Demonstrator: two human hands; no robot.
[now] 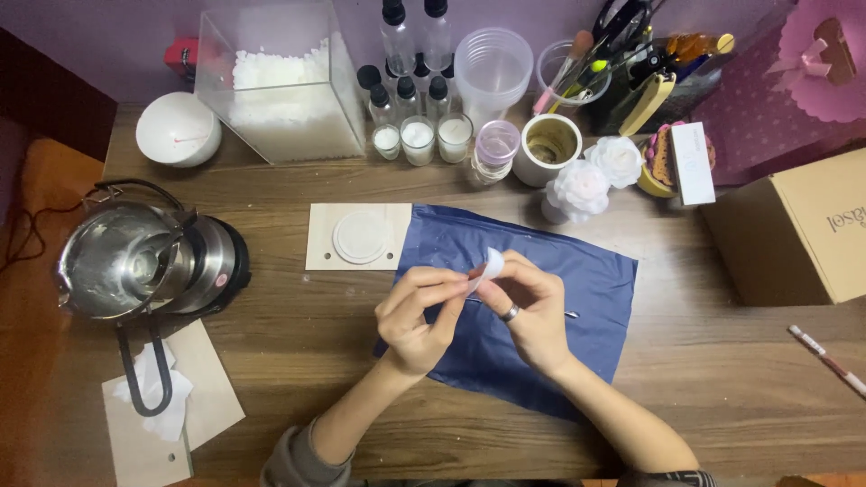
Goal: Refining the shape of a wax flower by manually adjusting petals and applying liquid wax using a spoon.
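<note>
My hands sit over the blue sheet [541, 271], with bare wood table [722, 379] open to my right and in front of me. To my left the steel pot [135, 257] and its black handle [149, 370] block the way. Ahead, the round mould on its card [359, 236], small jars [418, 140] and white flower candles [582, 188] crowd the back.
</note>
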